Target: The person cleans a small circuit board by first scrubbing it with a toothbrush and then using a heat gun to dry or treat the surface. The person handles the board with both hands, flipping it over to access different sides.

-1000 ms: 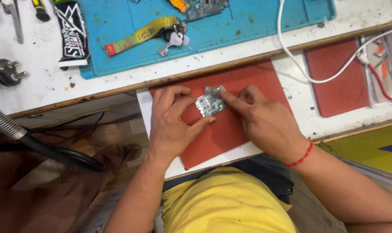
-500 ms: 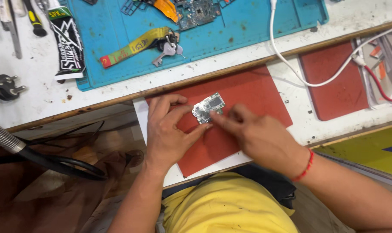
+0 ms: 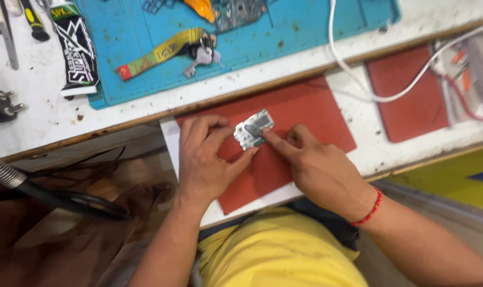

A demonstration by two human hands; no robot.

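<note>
Left hand (image 3: 204,162) pinches small metal board (image 3: 253,136) on red mat (image 3: 310,111); right hand (image 3: 318,170) fingertip presses it. Next: steady, careful pressure.

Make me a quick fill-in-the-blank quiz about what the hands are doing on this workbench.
1. Both hands hold a small silver part over a ____ mat.
2. The right hand wears a red ____ at its wrist.
3. Keys with a yellow strap lie on the ____ mat.
4. The left hand steadies the part from its ____ side.

Missing words: red; bracelet; blue; left
</note>
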